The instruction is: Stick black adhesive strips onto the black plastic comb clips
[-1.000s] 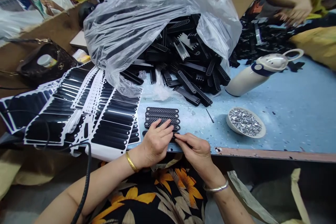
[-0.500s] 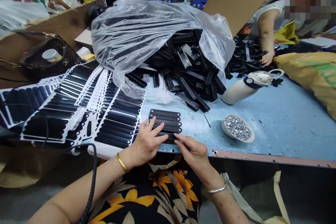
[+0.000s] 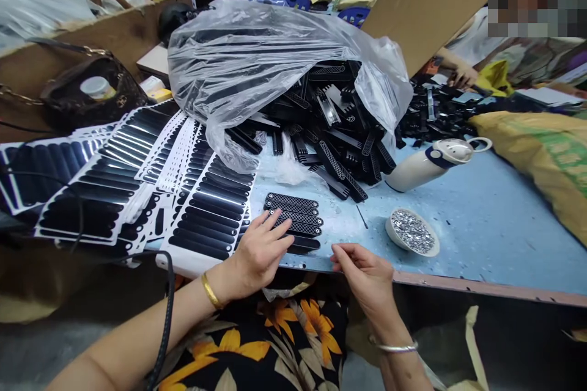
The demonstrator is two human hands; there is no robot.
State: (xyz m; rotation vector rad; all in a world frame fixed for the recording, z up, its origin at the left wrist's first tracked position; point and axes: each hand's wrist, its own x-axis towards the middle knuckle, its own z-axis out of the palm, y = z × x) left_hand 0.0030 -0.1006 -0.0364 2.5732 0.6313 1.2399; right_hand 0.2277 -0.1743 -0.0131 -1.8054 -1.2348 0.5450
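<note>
A short row of black perforated plastic strips (image 3: pixel 293 218) lies near the front edge of the blue table (image 3: pixel 495 226). My left hand (image 3: pixel 260 250) rests flat on the near strips, fingers spread over them. My right hand (image 3: pixel 364 272) hovers at the table's front edge, just right of the strips, thumb and fingers pinched together; whether anything is between them I cannot tell. A white bowl of small silver pieces (image 3: pixel 411 231) sits to the right of my right hand.
A clear plastic bag (image 3: pixel 257 67) spills black comb-like parts (image 3: pixel 339 134) behind the strips. Sheets of black oval stickers (image 3: pixel 206 214) cover the left. A white bottle (image 3: pixel 426 165) lies on its side. A brown handbag (image 3: pixel 87 98) and a co-worker's hand (image 3: pixel 463 76) are farther off.
My right hand has lifted off the nearest strip and drawn back to the right. My left hand stays on the strips. The camera has tilted slightly.
</note>
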